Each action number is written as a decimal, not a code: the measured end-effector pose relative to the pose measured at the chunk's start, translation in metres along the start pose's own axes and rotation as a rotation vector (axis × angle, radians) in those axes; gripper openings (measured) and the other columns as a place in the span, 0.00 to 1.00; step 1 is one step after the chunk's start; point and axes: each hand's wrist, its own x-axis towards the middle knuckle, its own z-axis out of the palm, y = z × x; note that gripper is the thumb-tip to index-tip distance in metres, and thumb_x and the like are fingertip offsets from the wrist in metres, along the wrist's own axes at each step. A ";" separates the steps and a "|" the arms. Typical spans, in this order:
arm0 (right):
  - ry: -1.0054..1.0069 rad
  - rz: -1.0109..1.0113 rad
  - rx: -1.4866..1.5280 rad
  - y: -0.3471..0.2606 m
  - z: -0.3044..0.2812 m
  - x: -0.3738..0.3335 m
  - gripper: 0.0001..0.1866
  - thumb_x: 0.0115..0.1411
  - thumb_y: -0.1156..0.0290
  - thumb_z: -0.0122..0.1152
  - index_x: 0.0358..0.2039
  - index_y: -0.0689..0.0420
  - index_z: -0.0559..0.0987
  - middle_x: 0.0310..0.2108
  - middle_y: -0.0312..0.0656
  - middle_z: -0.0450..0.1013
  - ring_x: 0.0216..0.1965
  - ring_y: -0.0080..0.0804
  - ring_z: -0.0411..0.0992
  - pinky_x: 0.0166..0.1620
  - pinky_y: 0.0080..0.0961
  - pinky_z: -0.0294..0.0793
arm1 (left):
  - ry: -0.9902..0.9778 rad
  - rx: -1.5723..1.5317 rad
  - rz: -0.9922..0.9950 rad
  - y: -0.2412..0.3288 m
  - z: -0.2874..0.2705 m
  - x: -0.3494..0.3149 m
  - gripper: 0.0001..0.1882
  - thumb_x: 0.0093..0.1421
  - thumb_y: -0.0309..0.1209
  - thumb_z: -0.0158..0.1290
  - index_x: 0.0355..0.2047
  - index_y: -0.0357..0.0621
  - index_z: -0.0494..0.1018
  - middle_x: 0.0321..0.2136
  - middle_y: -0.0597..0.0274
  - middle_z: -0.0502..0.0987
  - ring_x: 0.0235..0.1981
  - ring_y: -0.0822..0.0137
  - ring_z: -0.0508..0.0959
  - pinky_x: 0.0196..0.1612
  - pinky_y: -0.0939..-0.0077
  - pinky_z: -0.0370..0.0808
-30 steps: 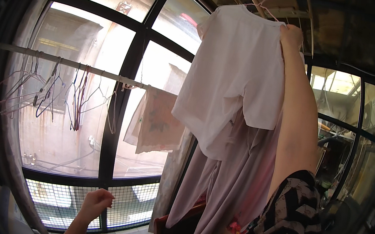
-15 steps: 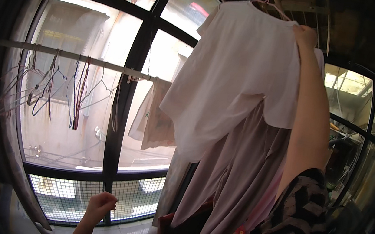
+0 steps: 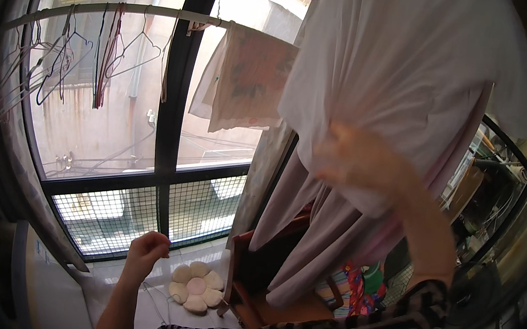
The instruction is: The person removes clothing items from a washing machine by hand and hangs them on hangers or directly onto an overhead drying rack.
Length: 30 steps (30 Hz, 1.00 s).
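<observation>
A white short-sleeved shirt (image 3: 414,64) hangs in front of me at the upper right, its top cut off by the picture's edge. My right hand (image 3: 353,156) is against or just before the shirt's lower left part, its fingers smeared by motion. Behind and below the shirt hang greyish-mauve trousers (image 3: 320,237). At the lower left my left hand (image 3: 149,249) is raised with its fingers curled closed. Whatever it may hold is hidden. Thin wire-like lines show below it, above a white surface.
Several wire hangers (image 3: 109,57) hang on a rail (image 3: 151,10) before the window, beside a faded cloth (image 3: 254,81). A flower-shaped cushion (image 3: 197,286) lies on a white surface. A brown wooden chair (image 3: 285,312) stands below the trousers, near a colourful patterned cloth (image 3: 360,291).
My right hand has come down from the shirt's shoulder to its lower part. The view has tilted downward, bringing the cushion and chair further into sight. My left hand stays curled.
</observation>
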 end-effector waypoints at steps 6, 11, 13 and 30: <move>-0.032 0.100 0.466 -0.073 -0.047 -0.076 0.13 0.53 0.66 0.59 0.39 0.54 0.76 0.51 0.47 0.69 0.54 0.48 0.65 0.52 0.43 0.66 | 0.090 0.084 -0.046 -0.004 -0.014 -0.038 0.05 0.56 0.21 0.51 0.33 0.35 0.73 0.25 0.62 0.76 0.26 0.74 0.75 0.32 0.80 0.75; 0.242 0.069 0.656 -0.114 -0.047 -0.084 0.09 0.57 0.71 0.55 0.38 0.58 0.76 0.45 0.49 0.71 0.46 0.49 0.70 0.46 0.41 0.71 | 0.244 0.078 -0.094 -0.001 -0.027 -0.085 0.04 0.56 0.22 0.52 0.32 0.35 0.73 0.25 0.63 0.75 0.26 0.73 0.74 0.32 0.79 0.73; 0.220 -0.002 0.870 -0.132 -0.057 -0.090 0.08 0.57 0.73 0.53 0.37 0.60 0.76 0.40 0.50 0.73 0.41 0.48 0.72 0.44 0.41 0.72 | 0.278 0.071 -0.091 -0.004 -0.029 -0.109 0.05 0.56 0.22 0.53 0.34 0.35 0.74 0.26 0.63 0.76 0.28 0.74 0.75 0.33 0.79 0.73; -0.661 -0.193 1.891 -0.442 -0.060 -0.091 0.10 0.51 0.81 0.58 0.36 0.63 0.76 0.32 0.48 0.74 0.31 0.44 0.75 0.35 0.31 0.72 | 0.717 -0.014 -0.209 -0.010 -0.174 -0.261 0.05 0.60 0.24 0.50 0.35 0.37 0.73 0.27 0.65 0.73 0.29 0.76 0.73 0.36 0.81 0.73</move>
